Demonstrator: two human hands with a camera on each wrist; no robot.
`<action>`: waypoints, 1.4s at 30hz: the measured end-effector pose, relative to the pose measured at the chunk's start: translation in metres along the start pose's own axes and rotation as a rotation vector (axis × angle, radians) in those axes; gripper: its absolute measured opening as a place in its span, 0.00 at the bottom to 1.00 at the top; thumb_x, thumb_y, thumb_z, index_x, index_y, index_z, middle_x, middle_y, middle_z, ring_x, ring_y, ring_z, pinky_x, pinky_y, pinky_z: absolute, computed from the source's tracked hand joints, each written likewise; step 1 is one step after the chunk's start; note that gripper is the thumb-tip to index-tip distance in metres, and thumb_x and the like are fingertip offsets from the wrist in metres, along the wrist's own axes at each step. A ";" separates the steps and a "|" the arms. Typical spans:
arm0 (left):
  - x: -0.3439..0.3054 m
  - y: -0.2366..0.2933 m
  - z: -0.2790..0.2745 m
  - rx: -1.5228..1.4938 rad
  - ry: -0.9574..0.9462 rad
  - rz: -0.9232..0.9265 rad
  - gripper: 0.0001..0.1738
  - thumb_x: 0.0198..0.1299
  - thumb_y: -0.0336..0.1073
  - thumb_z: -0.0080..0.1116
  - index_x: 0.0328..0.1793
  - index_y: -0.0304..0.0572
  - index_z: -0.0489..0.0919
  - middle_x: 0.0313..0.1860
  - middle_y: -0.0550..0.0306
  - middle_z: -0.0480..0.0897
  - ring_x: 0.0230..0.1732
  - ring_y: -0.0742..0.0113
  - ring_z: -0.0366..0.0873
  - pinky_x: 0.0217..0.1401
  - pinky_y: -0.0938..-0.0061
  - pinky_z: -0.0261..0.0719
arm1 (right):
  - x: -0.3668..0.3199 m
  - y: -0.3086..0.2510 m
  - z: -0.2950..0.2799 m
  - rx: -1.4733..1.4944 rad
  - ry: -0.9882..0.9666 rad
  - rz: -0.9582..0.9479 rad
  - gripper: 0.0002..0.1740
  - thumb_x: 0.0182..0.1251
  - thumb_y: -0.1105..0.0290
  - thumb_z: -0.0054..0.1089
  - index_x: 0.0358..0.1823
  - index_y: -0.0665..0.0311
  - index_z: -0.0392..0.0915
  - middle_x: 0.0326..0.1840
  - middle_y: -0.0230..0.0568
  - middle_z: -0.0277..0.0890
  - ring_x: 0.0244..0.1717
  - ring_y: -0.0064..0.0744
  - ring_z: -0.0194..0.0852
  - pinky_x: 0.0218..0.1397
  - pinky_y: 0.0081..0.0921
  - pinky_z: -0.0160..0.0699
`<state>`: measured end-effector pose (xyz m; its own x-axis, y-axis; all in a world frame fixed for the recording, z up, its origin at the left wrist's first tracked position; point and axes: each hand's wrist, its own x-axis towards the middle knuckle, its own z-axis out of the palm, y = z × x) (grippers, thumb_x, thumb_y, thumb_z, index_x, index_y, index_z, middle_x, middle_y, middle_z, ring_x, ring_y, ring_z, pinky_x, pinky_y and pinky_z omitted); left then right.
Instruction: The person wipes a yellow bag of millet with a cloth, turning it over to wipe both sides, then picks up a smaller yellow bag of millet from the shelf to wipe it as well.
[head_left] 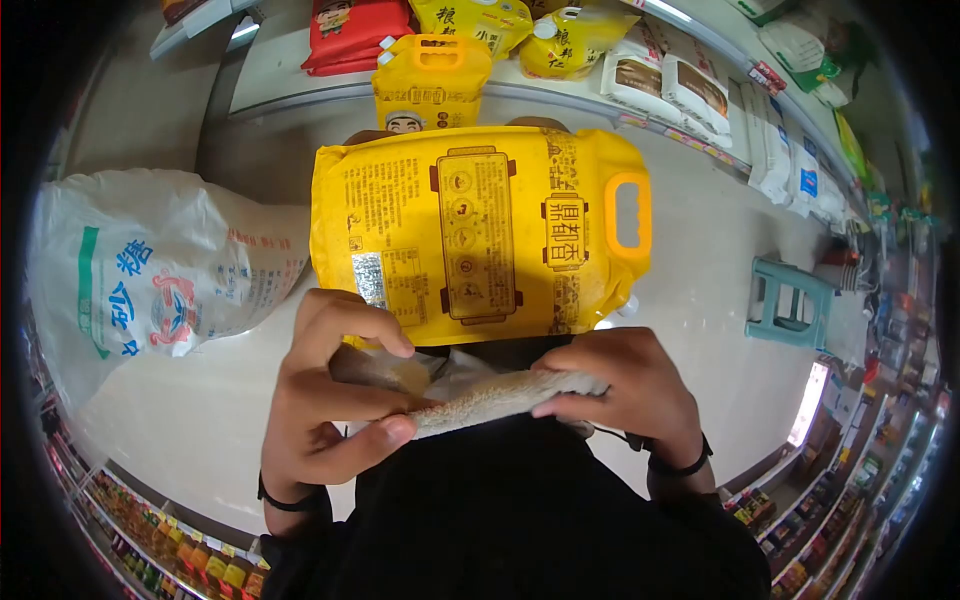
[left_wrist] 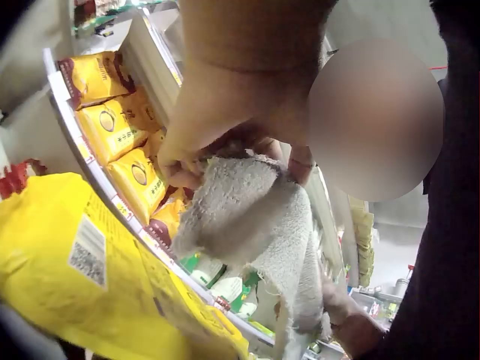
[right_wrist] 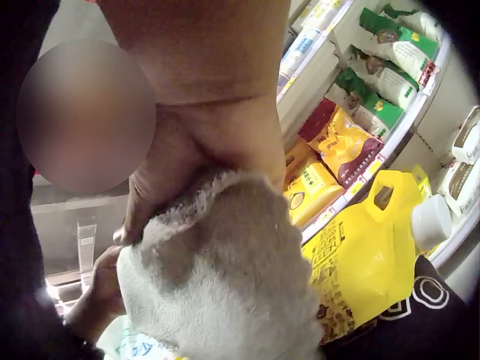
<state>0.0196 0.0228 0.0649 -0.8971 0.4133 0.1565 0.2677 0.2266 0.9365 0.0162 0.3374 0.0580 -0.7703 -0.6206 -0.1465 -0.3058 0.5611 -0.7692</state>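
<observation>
A greyish-white cloth (head_left: 500, 400) with a fuzzy, frayed edge is stretched folded between both hands, close in front of the black shirt. My left hand (head_left: 335, 385) pinches its left end between thumb and fingers, with the index finger arched above. The right hand (head_left: 630, 385) grips the other end, thumb below and fingers over the top. In the right wrist view the cloth (right_wrist: 217, 270) hangs down broad and creased; in the left wrist view the cloth (left_wrist: 240, 202) is bent over. Just beyond the hands lies a large yellow bag (head_left: 400, 230) with a handle and brown print.
A big white woven sack (head_left: 210, 270) stands on the left. A smaller yellow handled bag (head_left: 435, 85) is at the shelf edge (head_left: 560, 98) ahead, near a red bag (head_left: 355, 35) and white packs (head_left: 665, 85). A teal stool (head_left: 790, 305) stands at right.
</observation>
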 end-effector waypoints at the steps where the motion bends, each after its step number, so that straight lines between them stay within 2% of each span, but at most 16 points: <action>1: 0.004 0.002 -0.003 0.000 -0.002 0.003 0.07 0.53 0.37 0.71 0.34 0.43 0.93 0.49 0.55 0.82 0.52 0.54 0.70 0.57 0.63 0.68 | -0.001 0.003 -0.005 -0.001 0.003 0.001 0.19 0.59 0.54 0.79 0.45 0.58 0.86 0.35 0.35 0.86 0.34 0.34 0.86 0.38 0.29 0.83; 8: 0.039 0.008 -0.015 0.271 0.078 0.023 0.17 0.64 0.42 0.65 0.41 0.32 0.91 0.43 0.50 0.86 0.44 0.56 0.80 0.52 0.65 0.75 | 0.010 -0.008 -0.042 -0.250 0.461 0.007 0.29 0.57 0.87 0.64 0.61 0.57 0.85 0.49 0.45 0.87 0.47 0.42 0.88 0.48 0.32 0.88; 13: 0.056 0.015 -0.019 0.142 0.258 -0.004 0.20 0.69 0.43 0.61 0.44 0.29 0.90 0.49 0.42 0.86 0.47 0.58 0.84 0.50 0.66 0.81 | 0.034 -0.012 -0.046 -0.420 0.725 -0.156 0.29 0.58 0.90 0.55 0.62 0.63 0.83 0.55 0.47 0.87 0.57 0.45 0.86 0.61 0.35 0.83; 15: 0.061 0.027 -0.028 0.360 0.284 0.022 0.27 0.73 0.49 0.55 0.41 0.27 0.89 0.48 0.39 0.85 0.49 0.49 0.82 0.63 0.55 0.76 | 0.039 -0.014 -0.045 -0.493 0.815 -0.235 0.29 0.59 0.90 0.51 0.62 0.66 0.83 0.57 0.48 0.86 0.62 0.44 0.84 0.66 0.33 0.79; 16: 0.063 0.020 -0.039 0.393 0.177 0.184 0.29 0.73 0.51 0.53 0.40 0.28 0.89 0.44 0.39 0.86 0.47 0.48 0.83 0.62 0.52 0.76 | 0.039 -0.015 -0.044 -0.503 0.797 -0.185 0.28 0.61 0.87 0.52 0.62 0.67 0.83 0.57 0.49 0.86 0.61 0.47 0.84 0.67 0.37 0.79; 17: 0.065 0.007 -0.048 0.368 0.111 0.373 0.12 0.72 0.41 0.59 0.46 0.45 0.89 0.47 0.50 0.91 0.48 0.50 0.84 0.57 0.57 0.79 | 0.043 -0.014 -0.041 -0.493 0.786 -0.166 0.26 0.62 0.85 0.52 0.63 0.67 0.83 0.58 0.49 0.85 0.60 0.51 0.83 0.68 0.41 0.78; 19: 0.051 -0.003 -0.047 0.430 0.111 0.282 0.14 0.64 0.50 0.66 0.43 0.50 0.88 0.41 0.59 0.89 0.44 0.55 0.83 0.54 0.56 0.79 | 0.036 -0.015 -0.029 -0.330 0.802 -0.082 0.23 0.69 0.75 0.50 0.63 0.68 0.82 0.58 0.54 0.83 0.62 0.51 0.80 0.69 0.41 0.77; 20: 0.043 -0.001 -0.041 0.524 0.092 0.228 0.14 0.56 0.50 0.70 0.40 0.51 0.87 0.37 0.59 0.86 0.43 0.57 0.83 0.50 0.60 0.80 | 0.005 0.022 -0.021 -0.353 0.789 -0.042 0.28 0.83 0.55 0.43 0.65 0.73 0.78 0.65 0.56 0.78 0.64 0.54 0.78 0.70 0.44 0.77; 22: 0.029 -0.004 -0.032 0.421 0.207 0.414 0.15 0.56 0.44 0.70 0.41 0.42 0.82 0.38 0.57 0.83 0.42 0.56 0.82 0.45 0.64 0.80 | -0.033 0.090 -0.005 -0.226 0.949 -0.133 0.29 0.83 0.52 0.47 0.66 0.72 0.76 0.68 0.57 0.72 0.64 0.51 0.77 0.68 0.46 0.78; 23: 0.022 0.001 -0.030 0.431 0.228 0.431 0.11 0.62 0.40 0.65 0.42 0.41 0.80 0.38 0.55 0.81 0.42 0.54 0.82 0.45 0.64 0.80 | -0.052 0.129 -0.004 -0.318 0.924 0.002 0.34 0.76 0.48 0.57 0.69 0.71 0.73 0.72 0.60 0.69 0.71 0.55 0.72 0.75 0.54 0.70; 24: 0.012 0.009 -0.036 0.470 0.131 0.387 0.11 0.64 0.39 0.64 0.45 0.41 0.80 0.39 0.54 0.82 0.43 0.55 0.82 0.43 0.64 0.80 | 0.003 0.029 -0.002 -0.223 0.928 -0.193 0.18 0.84 0.61 0.53 0.51 0.72 0.82 0.49 0.55 0.84 0.47 0.50 0.84 0.51 0.41 0.83; 25: 0.005 0.013 -0.041 0.475 0.030 0.350 0.11 0.65 0.38 0.64 0.48 0.40 0.81 0.40 0.53 0.83 0.44 0.55 0.83 0.42 0.64 0.81 | 0.000 0.023 -0.004 -0.245 0.839 -0.135 0.28 0.85 0.52 0.49 0.53 0.76 0.81 0.50 0.58 0.83 0.45 0.49 0.83 0.52 0.43 0.83; 29: 0.001 -0.004 -0.040 0.272 0.055 0.147 0.12 0.63 0.29 0.60 0.53 0.39 0.81 0.43 0.51 0.83 0.45 0.54 0.83 0.53 0.55 0.81 | 0.034 0.000 -0.024 0.075 0.403 0.273 0.22 0.84 0.62 0.52 0.64 0.73 0.78 0.59 0.62 0.80 0.57 0.57 0.80 0.63 0.41 0.78; 32: 0.014 -0.059 -0.027 0.572 0.112 -0.024 0.16 0.63 0.30 0.59 0.57 0.39 0.80 0.54 0.47 0.82 0.55 0.49 0.81 0.68 0.41 0.72 | 0.062 0.035 -0.010 -0.525 0.370 0.040 0.22 0.84 0.61 0.52 0.68 0.70 0.76 0.61 0.63 0.79 0.60 0.62 0.78 0.66 0.47 0.77; 37: 0.021 -0.110 0.038 0.512 0.125 0.325 0.29 0.63 0.40 0.60 0.70 0.41 0.75 0.76 0.41 0.69 0.82 0.36 0.59 0.85 0.28 0.40 | 0.090 0.011 0.025 -0.655 0.581 -0.251 0.27 0.83 0.56 0.51 0.72 0.67 0.73 0.68 0.59 0.74 0.69 0.62 0.71 0.72 0.57 0.67; 42: -0.002 -0.120 0.039 0.694 0.083 0.300 0.35 0.63 0.56 0.64 0.74 0.49 0.76 0.80 0.42 0.66 0.85 0.45 0.55 0.85 0.36 0.46 | 0.085 0.010 0.057 -0.566 0.204 -0.305 0.35 0.82 0.48 0.49 0.79 0.65 0.64 0.81 0.57 0.61 0.81 0.60 0.57 0.81 0.57 0.55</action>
<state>0.0030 0.0294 -0.0603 -0.7672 0.4829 0.4222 0.6393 0.6294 0.4417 -0.0204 0.2595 0.0026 -0.6764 -0.7120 0.1886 -0.7295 0.6123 -0.3047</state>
